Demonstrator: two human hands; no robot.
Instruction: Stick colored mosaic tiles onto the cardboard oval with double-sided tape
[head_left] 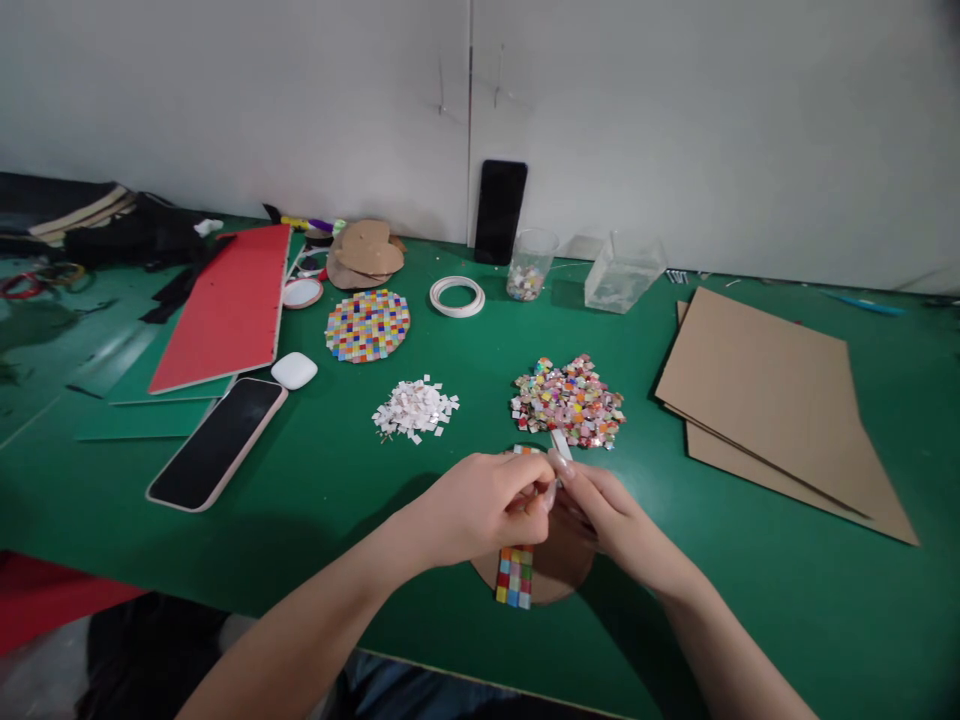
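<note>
Cardboard disc (564, 562) | left hand (495, 508) above (partly hiding it) | tile heap (570, 400) beyond

Head view: illumination moderate, slightly dull. I note soft shadows on the green tabletop (322, 545) beside both forearms, and a faint sheen at its left. Corners darken; outer areas look stretched. Fingertip detail is slightly soft.
</note>
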